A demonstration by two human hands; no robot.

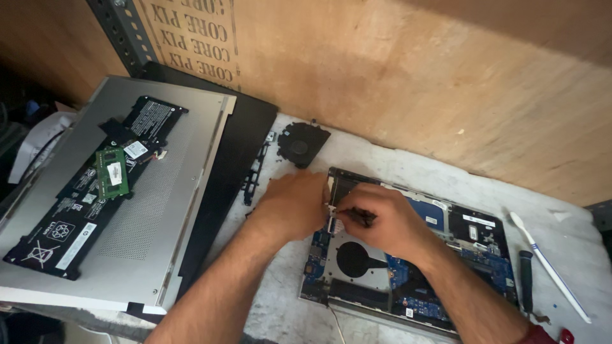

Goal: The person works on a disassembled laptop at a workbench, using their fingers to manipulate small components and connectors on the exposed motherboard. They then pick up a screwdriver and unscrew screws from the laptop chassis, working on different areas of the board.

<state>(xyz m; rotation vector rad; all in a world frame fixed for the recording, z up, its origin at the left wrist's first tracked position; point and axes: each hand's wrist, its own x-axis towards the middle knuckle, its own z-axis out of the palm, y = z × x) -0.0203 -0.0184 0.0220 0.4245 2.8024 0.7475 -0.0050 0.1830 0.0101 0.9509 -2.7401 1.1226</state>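
The opened laptop lies at lower centre-right of the frame, its blue circuit board bare, with a round fan cutout in a silver plate. Your hands hide its upper left corner, and the small part there is hard to make out. Your right hand pinches a thin dark tool narrowly; your left hand rests curled just beside it, its grip impossible to tell.
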